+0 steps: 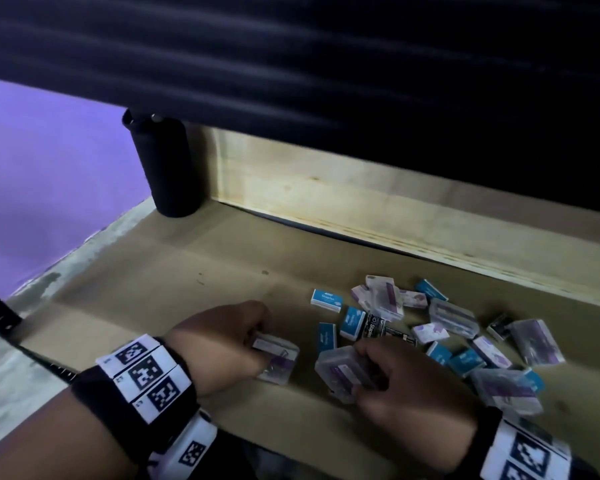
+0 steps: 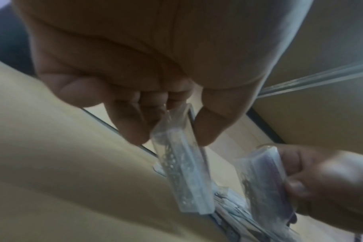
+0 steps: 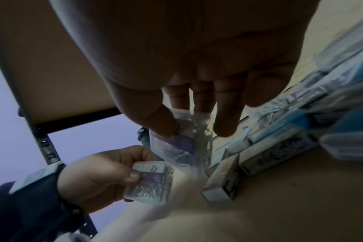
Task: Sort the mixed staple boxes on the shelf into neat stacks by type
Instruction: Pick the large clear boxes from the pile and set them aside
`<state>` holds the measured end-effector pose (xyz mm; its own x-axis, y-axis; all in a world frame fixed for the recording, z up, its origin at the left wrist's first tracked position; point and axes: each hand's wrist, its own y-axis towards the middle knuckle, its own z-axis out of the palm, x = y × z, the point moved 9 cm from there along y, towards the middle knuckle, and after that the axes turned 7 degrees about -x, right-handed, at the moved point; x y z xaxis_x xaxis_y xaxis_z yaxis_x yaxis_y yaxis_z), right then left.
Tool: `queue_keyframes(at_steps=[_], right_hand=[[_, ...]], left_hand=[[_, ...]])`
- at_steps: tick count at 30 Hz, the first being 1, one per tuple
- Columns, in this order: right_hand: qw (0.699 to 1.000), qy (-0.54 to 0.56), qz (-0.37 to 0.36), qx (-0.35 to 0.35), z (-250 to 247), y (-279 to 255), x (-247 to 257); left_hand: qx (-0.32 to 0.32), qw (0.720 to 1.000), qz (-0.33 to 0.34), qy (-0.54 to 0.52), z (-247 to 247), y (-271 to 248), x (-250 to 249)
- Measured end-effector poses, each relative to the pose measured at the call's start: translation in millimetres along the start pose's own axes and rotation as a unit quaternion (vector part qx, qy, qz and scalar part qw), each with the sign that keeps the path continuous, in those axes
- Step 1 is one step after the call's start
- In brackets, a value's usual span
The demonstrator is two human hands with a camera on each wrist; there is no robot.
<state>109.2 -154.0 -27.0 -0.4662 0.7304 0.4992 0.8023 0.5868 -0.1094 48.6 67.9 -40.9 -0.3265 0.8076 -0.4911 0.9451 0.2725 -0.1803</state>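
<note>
Wrist views show clips inside cases [image 3: 148, 183]

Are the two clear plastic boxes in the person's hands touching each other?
Apart. The head view shows bare shelf between the left hand's clear plastic box and the right hand's clear plastic box; the left wrist view shows the same gap.
</note>
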Motion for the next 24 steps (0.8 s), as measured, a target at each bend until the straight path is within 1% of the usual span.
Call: queue_keyframes(at_steps=[5, 10, 13, 16, 21, 24], right_hand=[[0.999, -0.027, -0.03, 0.023, 8, 7, 26], [0.995, -0.048, -0.054, 0.069, 24, 20, 54], [0.992, -0.067, -0.078, 0.068, 34, 30, 71], [0.989, -0.081, -0.087, 0.084, 46, 38, 82], [0.984, -0.106, -0.109, 0.097, 64, 50, 102], [0.979, -0.128, -0.125, 0.102, 72, 55, 114]], left_hand=[[-0.003, 1.0, -0.003, 0.03, -17, -4, 14], [0.007, 0.999, -0.017, 0.031, -26, -4, 34], [0.023, 0.998, -0.013, 0.052, -27, -2, 46], [0.015, 0.997, -0.009, 0.073, -32, -5, 60], [-0.003, 0.996, -0.023, 0.083, -42, -9, 79], [0.004, 0.996, -0.029, 0.087, -43, -10, 85]])
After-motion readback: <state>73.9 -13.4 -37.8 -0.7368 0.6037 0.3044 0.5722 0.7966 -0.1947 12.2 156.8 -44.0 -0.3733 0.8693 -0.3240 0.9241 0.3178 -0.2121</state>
